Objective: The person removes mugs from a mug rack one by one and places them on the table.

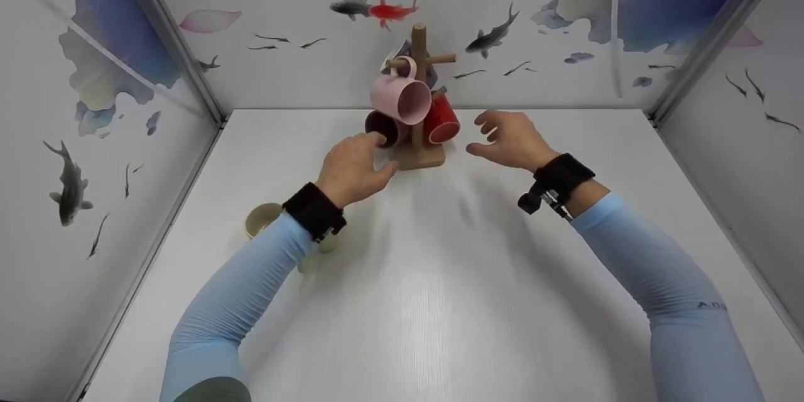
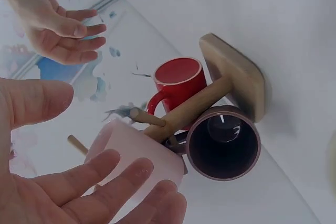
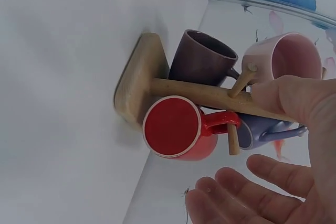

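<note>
A wooden mug tree [image 1: 422,158] stands near the back wall with several mugs hung on its pegs. The pink mug [image 1: 397,99] hangs high at the front, the red mug [image 1: 442,122] lower on the right. A dark purple mug [image 2: 223,148] hangs low on the left, and a blue-grey mug [image 3: 252,129] is partly hidden behind the post. My left hand [image 1: 355,169], fingers spread and holding nothing, is at the left of the tree, its fingertips overlapping the dark mug in the head view. Right of the red mug, my empty right hand [image 1: 516,140] hovers with fingers loosely bent.
Behind my left forearm, a yellowish cup [image 1: 259,218] and a pale green item [image 1: 304,264] are partly hidden on the white table [image 1: 452,314]. White panels printed with fish enclose the table at the back and sides. One upper peg [image 1: 443,58] sticks out rightward.
</note>
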{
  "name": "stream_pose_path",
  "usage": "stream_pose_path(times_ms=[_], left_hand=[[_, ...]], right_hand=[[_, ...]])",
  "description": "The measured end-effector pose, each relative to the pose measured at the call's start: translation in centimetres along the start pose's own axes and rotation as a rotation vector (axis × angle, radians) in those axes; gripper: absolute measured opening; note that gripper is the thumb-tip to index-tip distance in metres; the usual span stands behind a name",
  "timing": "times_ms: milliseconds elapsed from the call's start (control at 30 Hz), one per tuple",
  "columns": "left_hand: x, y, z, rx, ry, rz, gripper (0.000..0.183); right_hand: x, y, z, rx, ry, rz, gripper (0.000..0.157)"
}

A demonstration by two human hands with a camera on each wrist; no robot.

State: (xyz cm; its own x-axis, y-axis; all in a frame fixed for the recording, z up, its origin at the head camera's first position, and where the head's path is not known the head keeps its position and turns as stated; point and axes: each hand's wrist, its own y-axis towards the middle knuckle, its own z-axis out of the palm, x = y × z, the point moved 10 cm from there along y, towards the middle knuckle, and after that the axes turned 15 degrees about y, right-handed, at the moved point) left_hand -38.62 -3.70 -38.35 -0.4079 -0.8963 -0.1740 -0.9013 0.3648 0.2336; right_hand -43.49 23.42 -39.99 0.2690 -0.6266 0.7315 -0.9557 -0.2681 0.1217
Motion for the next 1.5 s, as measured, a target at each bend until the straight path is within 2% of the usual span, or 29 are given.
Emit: stream_pose_path(times_ms=[167,367,533,733,967,1200,1500], left_hand=[[0.1,1.9,-2.3,-0.083,-0.097,-0.001,0.047],[0.5,4.6,-4.4,-0.165,-0.154,-0.067,0.059],[0.4,7.3,-5.5,-0.174,-0.108,-0.113,0.061],[1.1,10.6,-6.7,-0.159,-0.009,-0.202,0.060],[0.9,12.9,-6.3,-0.079,-0.014,-0.250,0.053],[0.4,13.8,-5.5,-0.058,-0.014,-0.248,0.035],[0.5,14.3,-5.1,-0.045,-0.030,-0.271,0.031]], right_hand=[[0.9,0.8,-1.1,-0.052,0.045,0.010,0.059],[2.9,1.8,-2.7,-0.139,0.086,-0.048,0.064],[4.3,2.9,-4.2,-0.201,0.108,-0.052,0.072],[6.3,4.7,-4.7,-0.218,0.106,-0.031,0.075],[8.0,6.6,-4.7,-0.252,0.098,-0.024,0.059],[8.6,8.3,-4.2,-0.276,0.085,-0.043,0.042],[8.5,9.3,-3.3,-0.295,0.074,-0.068,0.033]])
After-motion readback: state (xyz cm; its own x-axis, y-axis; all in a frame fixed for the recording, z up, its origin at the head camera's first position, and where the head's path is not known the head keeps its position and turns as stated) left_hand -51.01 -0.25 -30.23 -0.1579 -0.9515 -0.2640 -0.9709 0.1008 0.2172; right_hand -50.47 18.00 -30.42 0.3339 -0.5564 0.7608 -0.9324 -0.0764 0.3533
